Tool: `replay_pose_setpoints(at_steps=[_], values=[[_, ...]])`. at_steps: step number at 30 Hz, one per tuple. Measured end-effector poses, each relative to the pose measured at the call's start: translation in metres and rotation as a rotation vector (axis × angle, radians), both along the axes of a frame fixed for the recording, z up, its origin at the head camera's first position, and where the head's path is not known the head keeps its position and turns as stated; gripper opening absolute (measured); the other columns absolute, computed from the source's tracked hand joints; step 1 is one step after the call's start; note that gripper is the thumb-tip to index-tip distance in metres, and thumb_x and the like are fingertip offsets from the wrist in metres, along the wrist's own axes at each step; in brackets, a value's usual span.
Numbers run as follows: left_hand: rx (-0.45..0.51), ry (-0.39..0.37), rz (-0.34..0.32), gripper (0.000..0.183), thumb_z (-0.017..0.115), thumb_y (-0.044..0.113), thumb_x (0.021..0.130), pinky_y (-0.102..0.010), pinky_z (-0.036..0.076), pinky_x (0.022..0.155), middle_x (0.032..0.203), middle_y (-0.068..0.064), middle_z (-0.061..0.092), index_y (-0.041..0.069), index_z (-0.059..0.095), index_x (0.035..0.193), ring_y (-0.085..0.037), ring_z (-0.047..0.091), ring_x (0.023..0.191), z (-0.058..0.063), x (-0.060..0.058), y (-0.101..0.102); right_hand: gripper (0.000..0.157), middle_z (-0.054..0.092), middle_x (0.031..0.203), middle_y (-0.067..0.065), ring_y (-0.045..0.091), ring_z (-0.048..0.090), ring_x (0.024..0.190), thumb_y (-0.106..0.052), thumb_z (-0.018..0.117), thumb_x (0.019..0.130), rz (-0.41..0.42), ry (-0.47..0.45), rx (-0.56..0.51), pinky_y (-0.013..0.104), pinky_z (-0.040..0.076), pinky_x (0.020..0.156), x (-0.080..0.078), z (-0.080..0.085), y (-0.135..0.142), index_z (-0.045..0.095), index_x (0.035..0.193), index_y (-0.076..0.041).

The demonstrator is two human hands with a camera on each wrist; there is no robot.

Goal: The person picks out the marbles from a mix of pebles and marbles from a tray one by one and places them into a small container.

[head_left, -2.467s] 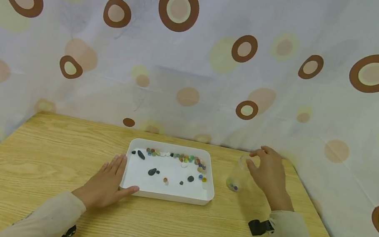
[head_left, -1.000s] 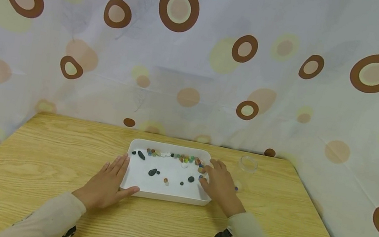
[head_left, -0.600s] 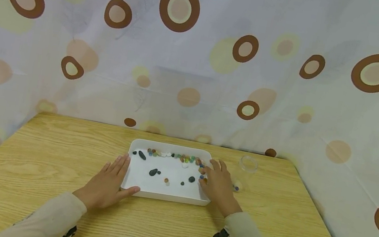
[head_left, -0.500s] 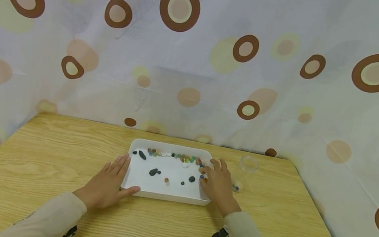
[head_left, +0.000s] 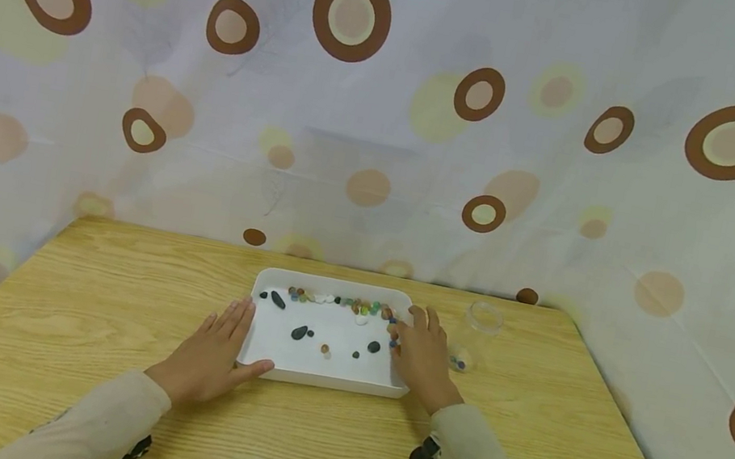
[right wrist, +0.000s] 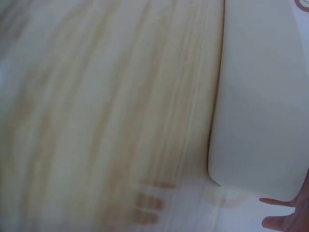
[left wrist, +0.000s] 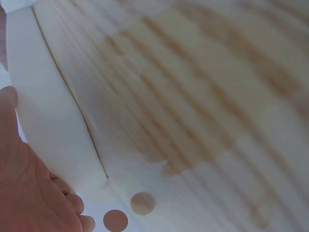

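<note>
A shallow white tray point(head_left: 319, 379) lies on the table with glass marbles point(head_left: 364, 308) along its back and right sides. Dark pebbles point(head_left: 299, 332) and an orange marble point(head_left: 325, 348) are on its floor. My left hand point(head_left: 205, 357) rests against the tray's left end, fingers straight, thumb at the front wall. My right hand point(head_left: 422, 354) reaches over the right end, bent fingertips among blue and orange marbles; whether it pinches one is hidden. In the right wrist view, only part of the right hand point(right wrist: 294, 217) shows behind the tray wall point(right wrist: 263, 96).
A clear cup point(head_left: 470, 342) stands right of the tray, just beyond my right hand, with a few marbles point(head_left: 459, 365) at its bottom. The wooden table point(head_left: 314, 450) ends at a patterned cloth point(head_left: 360, 228) behind.
From the cup's rim, my right hand has moved left and down to the marbles at the tray's right end, then stayed there with small finger movements. My left hand has kept its place.
</note>
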State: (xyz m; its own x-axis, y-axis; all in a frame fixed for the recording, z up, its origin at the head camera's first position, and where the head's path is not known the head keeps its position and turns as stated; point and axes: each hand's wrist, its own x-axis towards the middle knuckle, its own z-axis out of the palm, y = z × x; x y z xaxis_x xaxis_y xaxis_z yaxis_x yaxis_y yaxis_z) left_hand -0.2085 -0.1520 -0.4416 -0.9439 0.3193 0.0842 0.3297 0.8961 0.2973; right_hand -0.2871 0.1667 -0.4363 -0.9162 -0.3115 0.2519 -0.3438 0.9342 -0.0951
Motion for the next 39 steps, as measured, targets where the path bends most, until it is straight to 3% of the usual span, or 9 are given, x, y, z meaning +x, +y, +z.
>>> replay_pose_setpoints(at_steps=[9,18,27,33,39], values=[[-0.004,-0.008,-0.003,0.099,0.037,0.069,0.092,-0.057,0.016,0.114,0.157,-0.023,0.011,-0.008,0.013,0.150,-0.039,0.013,0.145,-0.001,-0.001,0.000,0.009,0.044,0.138,0.023,0.045,0.037,0.130,-0.013,0.076,0.082,-0.013,-0.025,-0.004,0.059,0.042,0.096,0.001,-0.001,-0.001,0.068,0.084,-0.011],[-0.014,-0.027,0.004,0.100,0.037,0.069,0.091,-0.056,0.015,0.115,0.157,-0.024,0.011,-0.008,0.013,0.150,-0.039,0.012,0.145,0.001,0.001,0.000,0.007,0.048,0.137,0.021,0.042,0.042,0.127,-0.016,0.072,0.086,0.001,-0.055,-0.026,0.057,0.045,0.093,0.004,0.010,-0.003,0.067,0.088,-0.012],[-0.011,-0.026,0.004,0.100,0.037,0.069,0.092,-0.057,0.015,0.115,0.157,-0.024,0.011,-0.009,0.012,0.150,-0.040,0.012,0.145,0.001,0.001,0.000,0.013,0.054,0.130,0.019,0.042,0.050,0.119,-0.016,0.074,0.084,0.087,0.128,-0.067,0.054,0.050,0.083,0.019,0.044,0.014,0.067,0.094,-0.010],[-0.015,-0.025,0.004,0.100,0.038,0.069,0.092,-0.056,0.015,0.115,0.157,-0.024,0.011,-0.009,0.012,0.149,-0.040,0.012,0.145,0.002,0.001,0.000,0.015,0.054,0.130,0.021,0.043,0.049,0.120,-0.016,0.073,0.085,0.052,0.182,-0.154,0.057,0.049,0.086,0.021,0.062,0.038,0.067,0.095,-0.008],[-0.004,-0.025,0.002,0.099,0.039,0.067,0.092,-0.057,0.016,0.114,0.157,-0.024,0.011,-0.009,0.013,0.149,-0.040,0.012,0.145,0.004,0.001,0.001,0.014,0.052,0.131,0.024,0.047,0.050,0.116,-0.013,0.071,0.086,-0.001,0.229,-0.211,0.057,0.050,0.081,0.019,0.077,0.067,0.066,0.096,-0.003]])
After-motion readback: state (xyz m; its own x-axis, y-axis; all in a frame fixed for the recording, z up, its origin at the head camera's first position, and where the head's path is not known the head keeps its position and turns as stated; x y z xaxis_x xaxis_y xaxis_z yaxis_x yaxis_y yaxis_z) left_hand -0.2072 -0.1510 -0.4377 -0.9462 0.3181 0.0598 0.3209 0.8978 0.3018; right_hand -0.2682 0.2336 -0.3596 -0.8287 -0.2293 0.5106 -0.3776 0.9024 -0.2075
